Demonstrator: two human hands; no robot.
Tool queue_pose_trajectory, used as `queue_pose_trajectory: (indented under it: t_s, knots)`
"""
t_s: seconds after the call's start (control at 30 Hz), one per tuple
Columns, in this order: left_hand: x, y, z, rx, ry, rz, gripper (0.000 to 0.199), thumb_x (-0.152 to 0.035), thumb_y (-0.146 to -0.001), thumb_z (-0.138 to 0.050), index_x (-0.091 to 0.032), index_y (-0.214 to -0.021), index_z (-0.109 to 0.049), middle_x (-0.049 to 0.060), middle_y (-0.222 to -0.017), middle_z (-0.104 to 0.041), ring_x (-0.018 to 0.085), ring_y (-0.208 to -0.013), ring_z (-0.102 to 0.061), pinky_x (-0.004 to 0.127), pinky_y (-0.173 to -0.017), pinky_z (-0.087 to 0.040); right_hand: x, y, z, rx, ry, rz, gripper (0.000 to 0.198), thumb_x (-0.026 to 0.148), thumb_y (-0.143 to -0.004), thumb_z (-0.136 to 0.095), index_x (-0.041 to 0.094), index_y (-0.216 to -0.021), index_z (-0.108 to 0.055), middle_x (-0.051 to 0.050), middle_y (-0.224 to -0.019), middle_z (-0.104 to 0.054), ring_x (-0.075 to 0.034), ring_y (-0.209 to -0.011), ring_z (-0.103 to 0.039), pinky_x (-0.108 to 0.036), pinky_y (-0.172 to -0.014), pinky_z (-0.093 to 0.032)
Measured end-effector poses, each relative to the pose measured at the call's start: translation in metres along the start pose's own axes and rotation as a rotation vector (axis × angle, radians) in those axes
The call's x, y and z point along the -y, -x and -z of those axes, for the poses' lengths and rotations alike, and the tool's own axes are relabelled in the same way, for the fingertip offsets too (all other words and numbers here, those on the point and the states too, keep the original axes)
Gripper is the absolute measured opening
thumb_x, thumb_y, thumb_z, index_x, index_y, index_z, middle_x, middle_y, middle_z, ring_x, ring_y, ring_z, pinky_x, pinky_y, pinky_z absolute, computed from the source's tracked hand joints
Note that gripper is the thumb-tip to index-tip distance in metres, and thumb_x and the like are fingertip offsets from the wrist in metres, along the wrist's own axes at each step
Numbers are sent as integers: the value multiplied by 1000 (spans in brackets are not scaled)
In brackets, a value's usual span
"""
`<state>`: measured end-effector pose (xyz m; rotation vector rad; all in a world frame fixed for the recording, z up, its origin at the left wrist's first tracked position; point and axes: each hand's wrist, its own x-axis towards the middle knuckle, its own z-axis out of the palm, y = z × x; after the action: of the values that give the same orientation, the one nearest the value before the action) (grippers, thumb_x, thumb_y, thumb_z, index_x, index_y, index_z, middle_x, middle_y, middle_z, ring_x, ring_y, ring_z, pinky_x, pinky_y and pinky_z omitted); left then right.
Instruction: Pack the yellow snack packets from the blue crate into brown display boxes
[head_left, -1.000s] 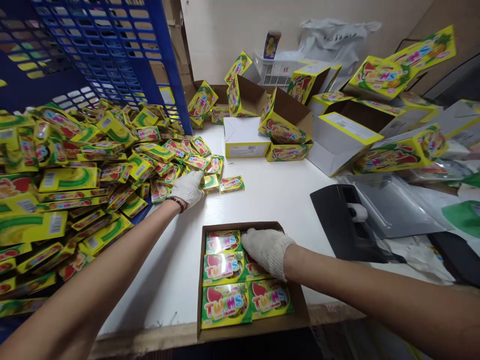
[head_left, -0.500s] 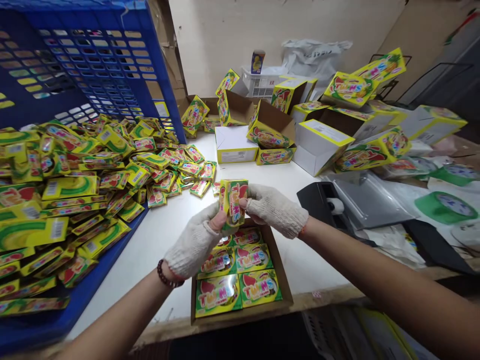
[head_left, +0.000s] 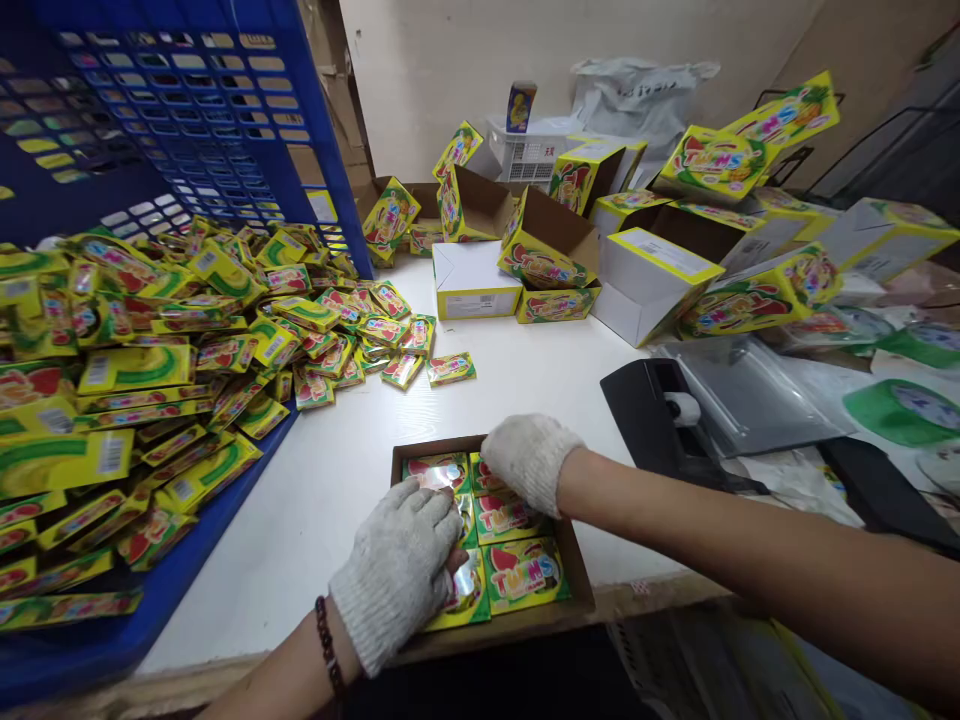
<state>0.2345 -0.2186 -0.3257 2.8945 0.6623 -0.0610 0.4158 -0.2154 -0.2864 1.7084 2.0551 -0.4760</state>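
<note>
On the table edge in front of me sits an open brown carton (head_left: 576, 560), lined with rows of small yellow-green candy boxes (head_left: 525, 575) printed "TWINS". My left hand (head_left: 401, 565), in a white fingerless knitted glove, lies flat over the carton's left column, fingers stretched out and touching the boxes. At the far right corner of the carton is my right hand (head_left: 529, 460), also gloved, knuckles up and bent downward. It covers part of the candy box there; its fingertips are hidden beneath it.
At left, a tipped blue plastic crate (head_left: 330, 150) spills a heap of candy boxes (head_left: 225, 300) onto the table. One loose candy box (head_left: 451, 368) lies beyond the carton. Several display cartons (head_left: 547, 250) stack at the back. A black tape dispenser (head_left: 660, 410) and green tape roll (head_left: 904, 412) lie right.
Both hands have come down from above the carton, where they held candy boxes upright. My left hand now rests flat on the boxes, and my right is at the far right corner.
</note>
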Motion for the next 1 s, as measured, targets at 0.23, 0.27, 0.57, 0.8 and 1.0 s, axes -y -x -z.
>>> queue_pose_trajectory:
  t_s: [0.23,0.27,0.57,0.8,1.0]
  knots:
    - [1,2,-3,9,-18,-3,14,-24,-81,-57,-18,-88,-67,7,-97,-68,26,-94,-62,44,-92,-47,5,7,-25,-183,-1,-107,21,13,-87,-51,10,-98,-69,-19,-92,-70,-33,-88,-69,-46,-64,-58]
    - [0,0,-1,19,-23,-2,14,-24,-81,-56,-18,-87,-67,7,-96,-68,26,-92,-62,44,-91,-47,5,8,-28,-203,4,-97,23,13,-88,-48,10,-100,-67,-18,-95,-68,-33,-88,-69,-46,-64,-58]
    - [-5,-43,7,21,-3,-99,24,-32,-86,-53,-19,-104,-64,9,-110,-63,27,-103,-57,44,-95,-44,20,26,-41,-182,33,-172,27,9,-89,-44,7,-109,-63,-20,-110,-58,-29,-100,-60,-39,-75,-58]
    - [-9,-47,0,93,-23,-53,35,-39,-88,-48,-15,-108,-63,13,-107,-64,31,-101,-58,46,-92,-46,20,18,-44,-74,-33,-178,28,11,-83,-56,9,-110,-64,-20,-117,-57,-30,-102,-61,-37,-75,-56]
    - [-2,-58,30,-8,-58,-29,24,-32,-89,-44,-20,-93,-65,7,-98,-66,24,-91,-61,38,-81,-47,-32,14,2,-264,-236,53,25,13,-88,-50,15,-103,-69,-10,-102,-71,-20,-97,-65,-27,-84,-48]
